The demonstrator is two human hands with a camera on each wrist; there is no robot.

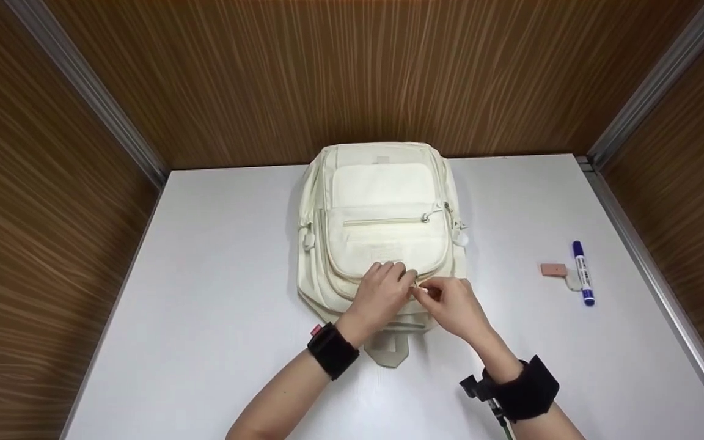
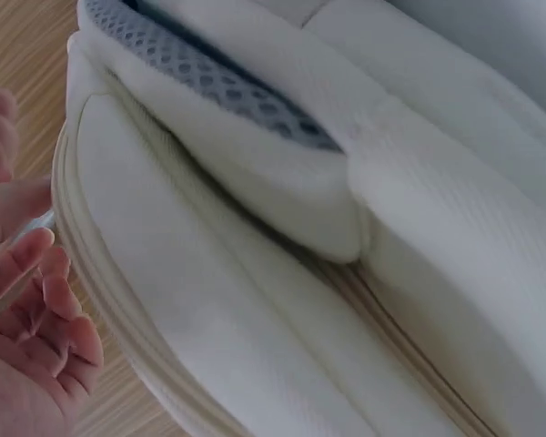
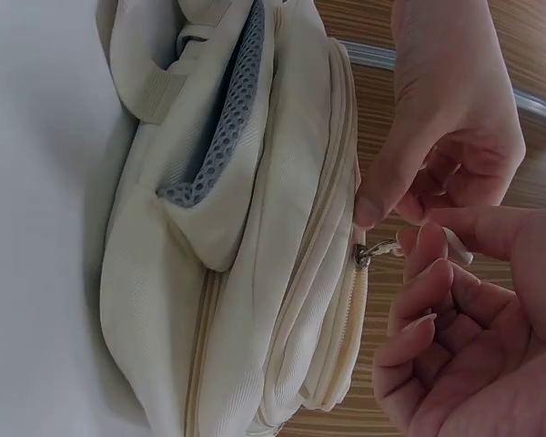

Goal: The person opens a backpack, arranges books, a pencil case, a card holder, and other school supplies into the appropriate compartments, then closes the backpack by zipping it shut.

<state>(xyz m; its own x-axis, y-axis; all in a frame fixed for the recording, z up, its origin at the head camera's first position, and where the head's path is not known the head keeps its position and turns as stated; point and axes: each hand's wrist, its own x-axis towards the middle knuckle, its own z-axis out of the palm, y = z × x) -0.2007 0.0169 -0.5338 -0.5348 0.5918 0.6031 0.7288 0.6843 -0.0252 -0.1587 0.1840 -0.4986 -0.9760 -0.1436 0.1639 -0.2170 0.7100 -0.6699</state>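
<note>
A cream backpack [image 1: 385, 189] lies on the white table, its front pocket facing up. My left hand [image 1: 382, 293] is at the lower edge of that pocket, fingers bent over the front. Its thumb [image 3: 382, 187] presses the pocket's edge beside the zipper slider [image 3: 362, 257] in the right wrist view. Close against it, my right hand [image 1: 456, 305] pinches the zipper pull [image 3: 460, 246] between thumb and index finger, the other fingers curled. The pull stands out from the pocket's zipper track [image 3: 350, 319]. In the left wrist view, the left hand [image 2: 36, 337] is partly cut off.
To the right on the table [image 1: 217, 256] lie a blue-capped marker [image 1: 583, 275], a pink eraser [image 1: 552, 270] and a small whitish piece [image 1: 573, 281]. Wood-grain panels [image 1: 358, 73] enclose the back and sides. A strap end [image 1: 387, 351] sticks out below the backpack.
</note>
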